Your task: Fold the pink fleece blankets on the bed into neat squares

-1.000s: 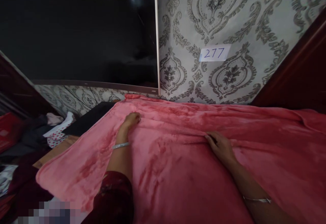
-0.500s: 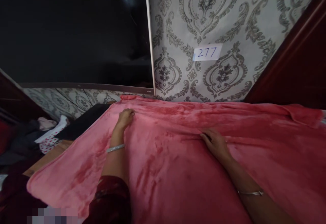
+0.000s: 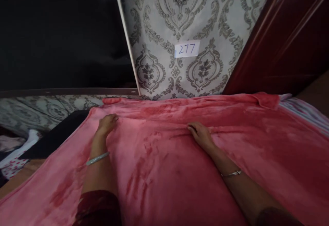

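Note:
A pink plush blanket point(image 3: 174, 174) lies spread out before me, with a raised fold running between my hands. My left hand point(image 3: 107, 123) is closed on the blanket near its far left part; a pale bangle circles that wrist. Farther right, my right hand point(image 3: 202, 135) pinches the same fold between thumb and fingers, and a thin silver bracelet shows on its wrist. The far edge of the blanket is bunched in creases along the wall.
A large dark screen point(image 3: 59, 37) stands at the back left. Patterned wallpaper point(image 3: 159, 47) carries a paper label point(image 3: 187, 49) reading 277. Dark red wood point(image 3: 277, 40) rises at the right, above striped cloth point(image 3: 305, 113). At the left are a black flat object point(image 3: 61, 133) and spotted cloth point(image 3: 15, 166).
My view has turned to the right, so the scene sits farther left and striped cloth shows at the right. Both hands keep their hold on the blanket.

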A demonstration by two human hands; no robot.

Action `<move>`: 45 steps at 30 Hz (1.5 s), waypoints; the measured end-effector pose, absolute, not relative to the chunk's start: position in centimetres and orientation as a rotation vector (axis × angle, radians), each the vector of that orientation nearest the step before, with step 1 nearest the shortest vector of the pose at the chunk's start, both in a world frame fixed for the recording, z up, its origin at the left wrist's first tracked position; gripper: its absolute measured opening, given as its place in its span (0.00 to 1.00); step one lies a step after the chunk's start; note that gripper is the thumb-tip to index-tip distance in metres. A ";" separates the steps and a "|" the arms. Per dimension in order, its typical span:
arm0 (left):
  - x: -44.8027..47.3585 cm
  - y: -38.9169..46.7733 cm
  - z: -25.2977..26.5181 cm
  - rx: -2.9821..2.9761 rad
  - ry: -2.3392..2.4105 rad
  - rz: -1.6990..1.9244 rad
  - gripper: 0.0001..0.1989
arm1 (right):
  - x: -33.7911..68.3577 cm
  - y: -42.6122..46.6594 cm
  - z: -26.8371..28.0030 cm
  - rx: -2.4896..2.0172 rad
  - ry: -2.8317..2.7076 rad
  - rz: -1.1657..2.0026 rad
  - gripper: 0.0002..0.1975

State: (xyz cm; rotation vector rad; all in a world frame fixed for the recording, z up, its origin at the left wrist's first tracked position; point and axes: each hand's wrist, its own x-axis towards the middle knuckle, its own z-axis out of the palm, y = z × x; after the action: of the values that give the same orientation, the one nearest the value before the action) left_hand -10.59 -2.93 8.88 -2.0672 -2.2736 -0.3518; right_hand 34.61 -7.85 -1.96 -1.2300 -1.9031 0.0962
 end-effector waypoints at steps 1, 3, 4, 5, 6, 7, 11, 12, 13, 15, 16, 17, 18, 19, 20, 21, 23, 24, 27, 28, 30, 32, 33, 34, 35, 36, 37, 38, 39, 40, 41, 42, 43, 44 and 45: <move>-10.6 -2.9 8.9 -2.067 -2.272 -0.345 0.16 | 34.6 -7.8 -1.9 -1.227 -1.905 0.103 0.15; -10.6 -2.7 9.0 -2.061 -2.268 -0.335 0.17 | 34.7 -7.9 -1.7 -1.215 -1.902 0.106 0.14; -10.6 -2.6 9.0 -2.052 -2.267 -0.328 0.18 | 34.7 -8.0 -1.5 -1.216 -1.894 0.097 0.14; -10.6 -2.6 9.1 -2.041 -2.263 -0.319 0.18 | 34.8 -8.0 -1.3 -1.225 -1.879 0.074 0.13; -10.6 -2.5 9.1 -2.031 -2.259 -0.303 0.18 | 35.0 -8.1 -1.1 -1.243 -1.856 0.038 0.13; -10.6 -2.4 9.2 -2.024 -2.253 -0.282 0.18 | 35.1 -8.2 -0.8 -1.268 -1.826 -0.008 0.12; -10.4 -2.4 9.5 -2.020 -2.252 -0.197 0.19 | 35.6 -8.5 0.1 -1.363 -1.758 -0.167 0.10; -10.3 -2.5 9.6 -2.017 -2.258 -0.185 0.19 | 35.6 -8.6 0.2 -1.373 -1.770 -0.179 0.10; -10.3 -2.5 9.7 -2.014 -2.264 -0.178 0.19 | 35.6 -8.6 0.2 -1.376 -1.792 -0.180 0.09; -10.1 -2.7 9.8 -2.013 -2.269 -0.171 0.19 | 35.5 -8.6 0.3 -1.375 -1.840 -0.169 0.07; -10.0 -2.7 9.9 -2.017 -2.269 -0.173 0.18 | 35.4 -8.6 0.2 -1.378 -1.856 -0.166 0.06; -9.9 -2.8 9.9 -2.019 -2.270 -0.174 0.18 | 35.4 -8.6 0.2 -1.386 -1.865 -0.167 0.05; -9.9 -2.8 10.0 -2.020 -2.271 -0.174 0.18 | 35.3 -8.6 0.2 -1.399 -1.869 -0.172 0.05; -9.8 -2.7 10.0 -2.020 -2.273 -0.176 0.18 | 35.3 -8.6 0.1 -1.416 -1.870 -0.180 0.05; -9.8 -2.7 10.0 -2.019 -2.274 -0.179 0.18 | 35.3 -8.6 0.1 -1.435 -1.869 -0.191 0.05; -9.8 -2.7 10.0 -2.018 -2.274 -0.183 0.18 | 35.3 -8.6 0.1 -1.454 -1.870 -0.203 0.06; -9.8 -2.6 9.9 -2.016 -2.275 -0.191 0.17 | 35.4 -8.6 0.2 -1.482 -1.881 -0.222 0.07; -9.8 -2.6 9.9 -2.016 -2.277 -0.193 0.17 | 35.4 -8.6 0.2 -1.492 -1.892 -0.228 0.07; -9.9 -2.5 9.8 -2.014 -2.283 -0.197 0.16 | 35.5 -8.7 0.3 -1.509 -1.939 -0.220 0.06; -9.9 -2.5 9.8 -2.013 -2.286 -0.198 0.16 | 35.5 -8.7 0.3 -1.512 -1.951 -0.216 0.06; -9.9 -2.5 9.7 -2.015 -2.287 -0.204 0.16 | 35.5 -8.8 0.3 -1.511 -1.967 -0.214 0.06; -9.9 -2.5 9.7 -2.021 -2.286 -0.213 0.17 | 35.5 -8.7 0.2 -1.501 -1.978 -0.211 0.05; -9.9 -2.5 9.6 -2.025 -2.284 -0.220 0.17 | 35.6 -8.7 0.2 -1.495 -1.982 -0.205 0.05; -9.9 -2.5 9.6 -2.030 -2.281 -0.230 0.16 | 35.6 -8.7 0.1 -1.486 -1.982 -0.195 0.06; -10.0 -2.5 9.6 -2.036 -2.277 -0.242 0.16 | 35.6 -8.7 0.2 -1.476 -1.974 -0.186 0.07; -10.0 -2.5 9.6 -2.046 -2.271 -0.255 0.15 | 35.7 -8.7 0.2 -1.465 -1.954 -0.181 0.09; -10.0 -2.5 9.6 -2.058 -2.263 -0.269 0.15 | 35.7 -8.7 0.2 -1.453 -1.926 -0.182 0.10; -10.0 -2.5 9.6 -2.070 -2.252 -0.285 0.15 | 35.8 -8.7 0.3 -1.440 -1.895 -0.188 0.11; -10.1 -2.5 9.6 -2.082 -2.240 -0.305 0.15 | 35.8 -8.8 0.3 -1.430 -1.864 -0.197 0.12; -10.1 -2.6 9.5 -2.092 -2.231 -0.334 0.15 | 35.8 -8.8 0.3 -1.424 -1.839 -0.204 0.13; -10.1 -2.6 9.5 -2.101 -2.224 -0.366 0.15 | 35.9 -8.8 0.3 -1.423 -1.822 -0.207 0.14; -10.2 -2.6 9.4 -2.107 -2.222 -0.398 0.16 | 35.8 -8.8 0.2 -1.427 -1.814 -0.204 0.15; -10.2 -2.6 9.4 -2.109 -2.223 -0.425 0.16 | 35.8 -8.7 0.2 -1.434 -1.813 -0.195 0.15; -10.2 -2.5 9.3 -2.106 -2.229 -0.443 0.16 | 35.8 -8.7 0.1 -1.438 -1.817 -0.181 0.16; -10.2 -2.5 9.2 -2.099 -2.238 -0.450 0.16 | 35.8 -8.6 0.0 -1.437 -1.824 -0.164 0.16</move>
State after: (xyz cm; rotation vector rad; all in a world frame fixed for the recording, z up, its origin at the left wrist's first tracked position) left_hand -10.23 -2.48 9.19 -2.0986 -2.2384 -0.4504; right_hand 35.82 -8.60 -0.03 -1.4371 -1.8239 -0.1641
